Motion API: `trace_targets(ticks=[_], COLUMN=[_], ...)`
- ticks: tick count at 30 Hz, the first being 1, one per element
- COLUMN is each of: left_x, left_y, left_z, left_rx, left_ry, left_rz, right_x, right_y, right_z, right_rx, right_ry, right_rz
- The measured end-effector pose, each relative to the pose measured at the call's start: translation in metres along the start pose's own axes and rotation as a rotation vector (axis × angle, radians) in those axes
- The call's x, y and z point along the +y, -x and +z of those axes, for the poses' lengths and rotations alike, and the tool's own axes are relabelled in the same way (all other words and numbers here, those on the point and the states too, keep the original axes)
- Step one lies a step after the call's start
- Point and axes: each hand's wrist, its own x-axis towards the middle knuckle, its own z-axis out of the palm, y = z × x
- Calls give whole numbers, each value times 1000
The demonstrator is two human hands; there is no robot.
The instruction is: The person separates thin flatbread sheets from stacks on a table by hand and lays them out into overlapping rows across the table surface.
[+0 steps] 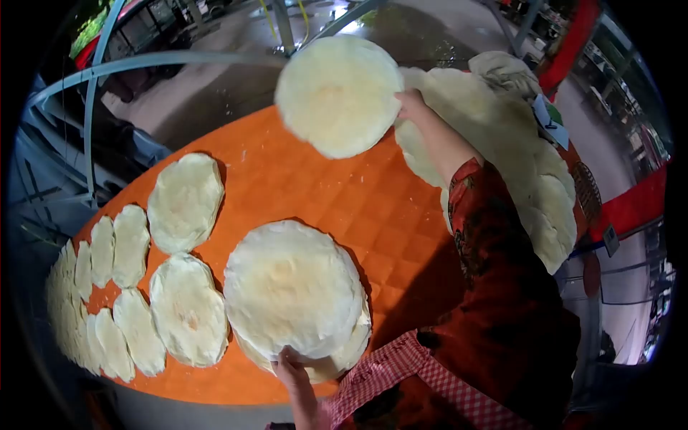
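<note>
My right hand, stretched out to the far side, pinches the right edge of a round flatbread. That bread is held up over the far edge of the orange table. Close to my body, my left hand grips the near edge of another flatbread, thumb on top and the other fingers hidden beneath. This second bread lies over at least one more flatbread, whose rim shows at the lower right.
Flatbreads lie in two rows across the left of the orange table. Large overlapping flatbreads cover its right side, with a crumpled cloth behind. A metal frame stands beyond the left edge.
</note>
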Motion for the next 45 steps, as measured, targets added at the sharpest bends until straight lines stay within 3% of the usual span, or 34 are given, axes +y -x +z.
trace_targets(ticks=[1, 2, 3, 4, 5, 6, 7, 9, 11, 15, 19, 24, 28, 29, 31, 33, 34, 36, 37, 39, 40, 41, 44, 45], left_x=[-10, -7, -4, -8, 10, 11, 12, 23, 33, 25, 15, 21, 4, 2, 12, 19, 24, 39, 49, 63, 67, 67, 63, 57], left_y=[-20, -13, -6, -17, 10, 11, 12, 20, 24, 12, 8, 19, -5, -6, 7, 7, 9, 23, 35, 47, 48, 45, 44, 40], left_z=[-16, -10, -5, -29, 4, 5, 6, 19, 22, -3, -7, 0, -22, -21, -11, -5, 1, 13, 19, 25, 24, 17, -6, -20], left_rx=[-90, -64, -36, -259, -109, -128, -146, -167, -267, -412, -334, -288, -299, -352, -359, -391, -415, -552, -642, -696, -684, -656, -495, -446], left_ry=[-168, -83, 3, 22, 24, 47, 71, 191, 300, 316, 136, 136, 204, 239, 220, 211, 248, 311, 248, 143, 144, 120, 18, -3], left_rz=[122, 91, 61, 10, 1, 7, 13, -45, -146, -141, -116, -150, -168, -163, -168, -170, -176, -121, -50, 60, 76, 99, 153, 157], right_x=[28, 64, 82, 107, 134, 169, 183, 211, 186, 206, 210, 199, 192, 196, 186, 177, 172, 157, 143, 133, 75, 50, -39, -33], right_y=[-14, -24, 7, 50, 109, 169, 247, 373, 446, 497, 513, 507, 525, 529, 553, 560, 548, 519, 504, 436, 405, 373, 306, 270], right_z=[-14, -16, 0, 9, 18, 37, 53, 65, 79, 93, 98, 105, 71, 63, 56, 59, 64, 79, 88, 109, 97, 89, 15, -16], right_rx=[245, 464, 271, 60, -158, -485, -753, -1136, -1316, -1232, -1213, -1178, -1131, -1252, -1170, -1014, -1052, -1140, -924, -603, -697, -521, -331, -334], right_ry=[472, 958, 913, 857, 784, 353, 269, 410, 712, 864, 1071, 1281, 1272, 1189, 1230, 1225, 1223, 1183, 1049, 842, 861, 704, 517, 290], right_rz=[-51, -113, -267, -393, -495, -529, -470, -474, -808, -838, -910, -1025, -1061, -1008, -807, -822, -699, -444, -376, -485, -568, -539, -385, -385])
